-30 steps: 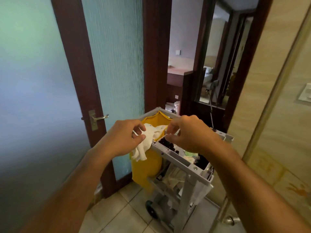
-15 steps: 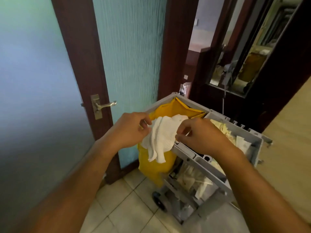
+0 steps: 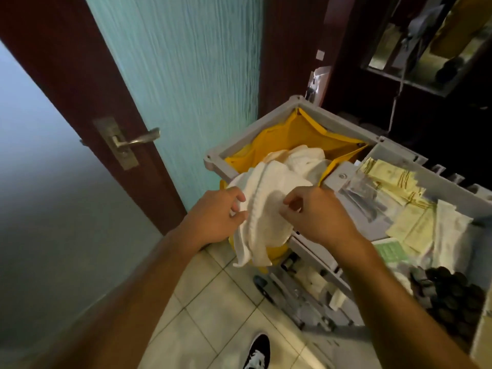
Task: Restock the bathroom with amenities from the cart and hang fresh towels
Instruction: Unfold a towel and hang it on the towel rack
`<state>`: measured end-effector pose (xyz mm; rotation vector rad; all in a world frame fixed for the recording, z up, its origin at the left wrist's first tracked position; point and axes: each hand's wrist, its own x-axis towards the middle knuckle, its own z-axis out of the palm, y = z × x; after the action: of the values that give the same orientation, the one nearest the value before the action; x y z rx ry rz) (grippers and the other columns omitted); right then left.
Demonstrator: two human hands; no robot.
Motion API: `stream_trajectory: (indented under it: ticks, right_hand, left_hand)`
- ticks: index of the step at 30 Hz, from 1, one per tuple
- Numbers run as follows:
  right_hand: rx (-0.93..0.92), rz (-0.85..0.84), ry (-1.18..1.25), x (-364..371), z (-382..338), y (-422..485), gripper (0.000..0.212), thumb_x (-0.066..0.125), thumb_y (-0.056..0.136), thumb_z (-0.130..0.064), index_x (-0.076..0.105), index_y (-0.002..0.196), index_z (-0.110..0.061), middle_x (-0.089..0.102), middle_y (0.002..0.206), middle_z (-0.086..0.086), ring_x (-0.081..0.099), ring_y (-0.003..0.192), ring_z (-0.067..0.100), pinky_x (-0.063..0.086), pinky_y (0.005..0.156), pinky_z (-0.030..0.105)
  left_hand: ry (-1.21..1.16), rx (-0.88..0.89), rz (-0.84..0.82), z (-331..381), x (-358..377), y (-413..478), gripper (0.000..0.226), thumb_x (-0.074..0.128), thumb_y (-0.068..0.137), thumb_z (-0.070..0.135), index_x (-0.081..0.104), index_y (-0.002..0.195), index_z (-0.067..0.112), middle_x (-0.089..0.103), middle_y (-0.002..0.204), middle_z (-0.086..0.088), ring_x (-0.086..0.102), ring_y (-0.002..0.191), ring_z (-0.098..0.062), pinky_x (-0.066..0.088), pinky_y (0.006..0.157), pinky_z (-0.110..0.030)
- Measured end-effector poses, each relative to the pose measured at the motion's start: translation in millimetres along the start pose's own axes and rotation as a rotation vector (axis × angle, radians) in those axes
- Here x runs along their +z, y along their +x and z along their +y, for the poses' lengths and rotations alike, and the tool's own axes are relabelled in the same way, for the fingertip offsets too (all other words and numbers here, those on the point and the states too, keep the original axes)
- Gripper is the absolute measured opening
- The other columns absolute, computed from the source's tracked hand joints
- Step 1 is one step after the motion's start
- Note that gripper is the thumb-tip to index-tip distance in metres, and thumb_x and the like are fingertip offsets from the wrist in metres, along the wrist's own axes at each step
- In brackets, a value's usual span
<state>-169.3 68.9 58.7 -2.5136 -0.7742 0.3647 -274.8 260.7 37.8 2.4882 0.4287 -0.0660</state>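
Observation:
A white towel (image 3: 266, 209) hangs over the near rim of the grey housekeeping cart (image 3: 255, 134), draped down the outside of its yellow laundry bag (image 3: 290, 137). My left hand (image 3: 213, 217) pinches the towel's left edge. My right hand (image 3: 314, 211) pinches its right side, fingers curled. More white linen (image 3: 306, 158) lies inside the bag. To the right, the cart's top tray holds pale yellow sachets (image 3: 394, 179), clear packets and dark round items (image 3: 452, 294).
A dark wooden door with frosted glass and a metal lever handle (image 3: 138, 139) stands at the left, close to the cart. Beige floor tiles (image 3: 207, 315) lie below, with my black and white shoe (image 3: 258, 352) on them. A dark cabinet with a mirror is behind the cart.
The view has tipped down and closed in on the cart. The towel has spread wider between my hands and now drapes over the bag's near edge. Both hands keep their hold.

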Motion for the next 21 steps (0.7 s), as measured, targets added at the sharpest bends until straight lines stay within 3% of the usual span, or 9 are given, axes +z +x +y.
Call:
stream_trajectory:
  ticks: [7, 11, 13, 16, 21]
  right_hand:
    - [0.084, 0.057, 0.146, 27.7, -2.0, 21.0, 0.037, 0.072, 0.085, -0.054, 0.073, 0.100, -0.020, 0.076, 0.097, -0.003, 0.070, 0.090, 0.017, 0.060, 0.081, 0.040]
    - [0.113, 0.050, 0.151, 31.7, -9.6, 22.4, 0.040, 0.074, 0.083, -0.058, 0.062, 0.101, -0.024, 0.071, 0.096, -0.005, 0.067, 0.093, 0.016, 0.058, 0.081, 0.039]
    - [0.105, 0.044, 0.165, 32.0, -12.6, 22.0, 0.036, 0.075, 0.084, -0.054, 0.058, 0.101, -0.028, 0.068, 0.092, -0.009, 0.065, 0.089, 0.012, 0.058, 0.080, 0.037]
    - [0.064, 0.067, 0.153, 28.2, -17.8, 22.1, 0.038, 0.078, 0.083, -0.048, 0.057, 0.108, -0.028, 0.063, 0.096, -0.010, 0.061, 0.084, 0.010, 0.056, 0.075, 0.034]
    - [0.012, 0.183, 0.098, 8.8, -36.8, 26.4, 0.079, 0.084, 0.078, -0.041, 0.040, 0.143, -0.038, 0.043, 0.136, -0.001, 0.061, 0.099, 0.022, 0.057, 0.080, 0.041]
  left_hand:
    - [-0.174, -0.126, 0.115, -10.4, 19.7, 32.8, 0.035, 0.071, 0.090, 0.033, 0.054, 0.120, 0.025, 0.069, 0.087, 0.006, 0.067, 0.082, -0.008, 0.053, 0.076, -0.029]
    - [-0.337, -0.201, 0.102, -13.7, 14.8, 47.3, 0.027, 0.074, 0.087, 0.034, 0.065, 0.111, 0.026, 0.073, 0.092, 0.004, 0.070, 0.093, -0.016, 0.057, 0.087, -0.042]
    - [-0.366, -0.148, 0.109, -12.2, 6.6, 50.6, 0.012, 0.074, 0.088, 0.030, 0.070, 0.099, 0.027, 0.075, 0.092, 0.006, 0.071, 0.090, -0.011, 0.058, 0.089, -0.044]
    - [-0.352, 0.004, 0.085, -3.3, -14.2, 55.7, 0.012, 0.067, 0.094, 0.025, 0.072, 0.105, 0.022, 0.073, 0.095, 0.010, 0.069, 0.093, -0.007, 0.057, 0.091, -0.038]
    - [-0.253, 0.287, 0.008, 10.5, -57.7, 70.0, 0.016, 0.057, 0.101, 0.025, 0.070, 0.109, 0.020, 0.071, 0.100, 0.006, 0.066, 0.093, -0.010, 0.055, 0.086, -0.037]
